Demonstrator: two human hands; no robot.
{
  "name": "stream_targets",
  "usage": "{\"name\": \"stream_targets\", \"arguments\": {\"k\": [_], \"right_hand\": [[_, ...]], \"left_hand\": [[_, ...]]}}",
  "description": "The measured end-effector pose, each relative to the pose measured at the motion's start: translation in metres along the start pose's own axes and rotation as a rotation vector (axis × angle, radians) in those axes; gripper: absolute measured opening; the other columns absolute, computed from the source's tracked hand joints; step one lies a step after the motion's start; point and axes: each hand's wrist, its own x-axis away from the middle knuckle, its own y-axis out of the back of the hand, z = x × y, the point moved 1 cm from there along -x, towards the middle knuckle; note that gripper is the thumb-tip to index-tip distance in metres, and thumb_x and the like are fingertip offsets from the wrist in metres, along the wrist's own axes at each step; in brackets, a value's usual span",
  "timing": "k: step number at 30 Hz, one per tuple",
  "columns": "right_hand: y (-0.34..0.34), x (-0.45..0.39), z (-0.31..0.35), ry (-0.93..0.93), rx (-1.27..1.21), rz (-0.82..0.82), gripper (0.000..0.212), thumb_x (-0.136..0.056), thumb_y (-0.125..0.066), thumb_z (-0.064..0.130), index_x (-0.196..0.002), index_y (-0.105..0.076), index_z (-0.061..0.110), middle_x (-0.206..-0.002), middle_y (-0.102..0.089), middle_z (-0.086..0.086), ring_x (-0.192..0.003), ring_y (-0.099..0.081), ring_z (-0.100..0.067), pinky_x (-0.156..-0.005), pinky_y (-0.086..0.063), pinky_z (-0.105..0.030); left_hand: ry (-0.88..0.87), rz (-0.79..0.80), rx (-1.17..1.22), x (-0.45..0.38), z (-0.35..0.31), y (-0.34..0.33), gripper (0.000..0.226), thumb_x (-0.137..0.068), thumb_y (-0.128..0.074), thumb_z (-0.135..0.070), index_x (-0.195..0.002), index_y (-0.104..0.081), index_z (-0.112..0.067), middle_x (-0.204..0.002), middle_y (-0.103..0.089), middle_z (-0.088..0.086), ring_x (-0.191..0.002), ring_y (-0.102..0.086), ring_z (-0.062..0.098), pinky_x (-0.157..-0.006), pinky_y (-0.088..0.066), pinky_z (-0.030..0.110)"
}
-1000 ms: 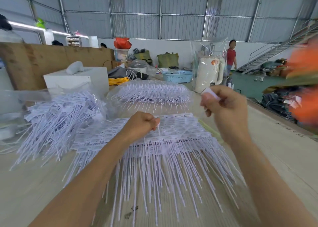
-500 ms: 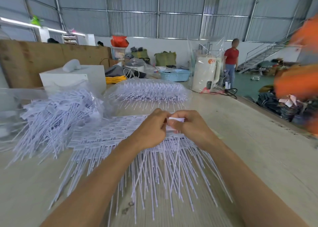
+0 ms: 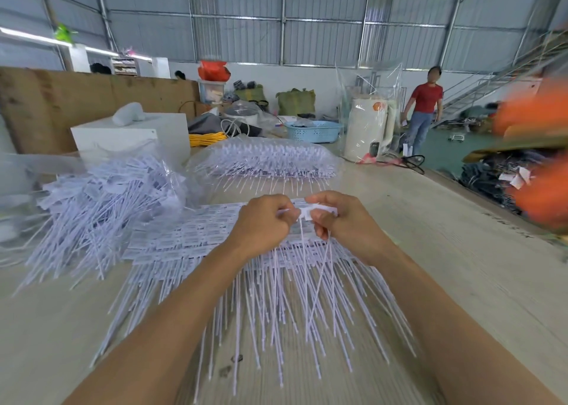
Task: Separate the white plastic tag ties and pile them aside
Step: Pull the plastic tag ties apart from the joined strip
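Note:
A sheet of joined white plastic tag ties [image 3: 196, 238] lies flat on the table in front of me, its thin tails fanning toward me. Above its far middle, my left hand [image 3: 264, 220] and my right hand [image 3: 335, 217] meet, fingers curled. Between them they pinch the flat white head of a tag tie [image 3: 309, 212], whose thin tail hangs down past my right hand. A loose pile of separated tag ties [image 3: 101, 199] lies to the left, partly in clear plastic.
A clear bag of more tag ties [image 3: 267, 159] lies beyond my hands. A white box [image 3: 132, 134] stands at the back left, a blue basket [image 3: 313, 131] behind. A person in a red shirt [image 3: 425, 109] stands far right. The table edge [image 3: 491, 202] runs along the right.
My right hand came down from up at the right with a tie's head and met my left hand over the sheet. Both hands now hold one tie between them.

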Motion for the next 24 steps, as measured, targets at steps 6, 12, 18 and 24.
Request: {"name": "stream_targets", "arguments": {"k": [6,12,18,24], "right_hand": [[-0.006,-0.001,-0.006,0.107,0.268,-0.064,0.012,-0.090,-0.055,0.000,-0.080,-0.063,-0.003,-0.057,-0.051,0.001,-0.046,-0.048,-0.005,-0.051,-0.041,-0.021],[-0.011,0.003,0.001,0.550,0.615,-0.262,0.010,-0.085,-0.057,-0.001,-0.081,-0.066,-0.004,-0.080,-0.065,-0.014,-0.068,-0.061,-0.029,-0.059,-0.049,-0.035],[0.007,0.003,0.014,0.612,0.471,-0.388,0.009,-0.082,-0.062,-0.004,-0.075,-0.067,-0.003,-0.069,-0.062,-0.006,-0.059,-0.055,-0.015,-0.057,-0.040,-0.017],[0.081,-0.002,0.008,-0.030,-0.483,-0.666,0.026,-0.092,-0.048,0.000,-0.070,-0.055,0.012,-0.052,-0.047,0.004,-0.042,-0.040,-0.006,-0.038,-0.035,-0.014]], "left_hand": [[0.061,-0.002,0.013,0.000,-0.002,-0.007,0.040,-0.094,-0.054,-0.029,-0.056,-0.050,-0.020,-0.048,-0.044,-0.008,-0.055,-0.044,0.018,-0.064,-0.035,0.031],[0.313,0.099,0.581,-0.003,-0.006,-0.001,0.042,-0.091,-0.058,-0.012,-0.051,-0.050,-0.013,-0.038,-0.039,-0.009,-0.041,-0.035,0.010,-0.053,-0.031,0.023],[0.215,0.118,0.637,-0.011,-0.023,0.003,0.050,-0.090,-0.058,-0.009,-0.042,-0.052,-0.019,-0.038,-0.039,-0.008,-0.034,-0.032,0.007,-0.038,-0.027,0.013],[0.169,-0.032,0.396,-0.003,0.008,0.025,0.044,-0.092,-0.058,-0.015,-0.049,-0.064,-0.016,-0.057,-0.066,-0.004,-0.055,-0.056,0.008,-0.066,-0.046,0.023]]}}
